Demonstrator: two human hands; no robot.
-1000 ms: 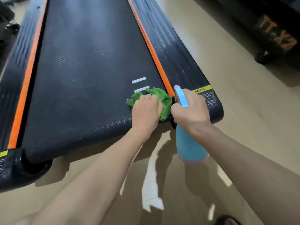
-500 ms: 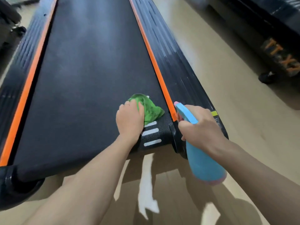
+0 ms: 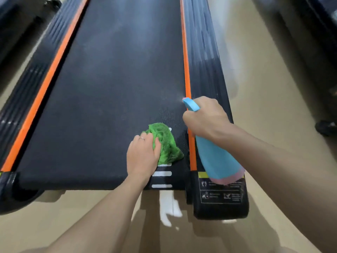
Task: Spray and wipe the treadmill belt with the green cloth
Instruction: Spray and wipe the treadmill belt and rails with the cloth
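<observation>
From my seat I see the green cloth point(image 3: 165, 143) bunched up on the treadmill belt point(image 3: 109, 88), close to the belt's near end and toward its right edge, just past three white stripes point(image 3: 162, 174) printed on the belt. The left hand point(image 3: 143, 156) lies on the cloth's left half, fingers curled over the fabric and pressing it down onto the belt; a thin ring point(image 3: 142, 138) shows on one finger. The right part of the cloth sticks out from under that hand, crumpled.

Just to the right, the right hand point(image 3: 205, 119) is wrapped round the neck of a blue spray bottle point(image 3: 217, 157), which hangs tilted over the right side rail point(image 3: 207, 73) (its pink base is lowest and nearest me, above the warning label point(image 3: 221, 193)). The bottle's nozzle point(image 3: 190, 104) points forward and left, toward the belt, and a faint pale mist hangs beyond it. The two hands are near each other but not touching.

An orange strip point(image 3: 186, 70) runs between belt and right rail, and a matching one point(image 3: 45, 83) borders the left side. The treadmill sits on a tan floor point(image 3: 273, 88), where a bright reflection lies just below the belt's end. Dark equipment stands at the far right, too blurred to name.
</observation>
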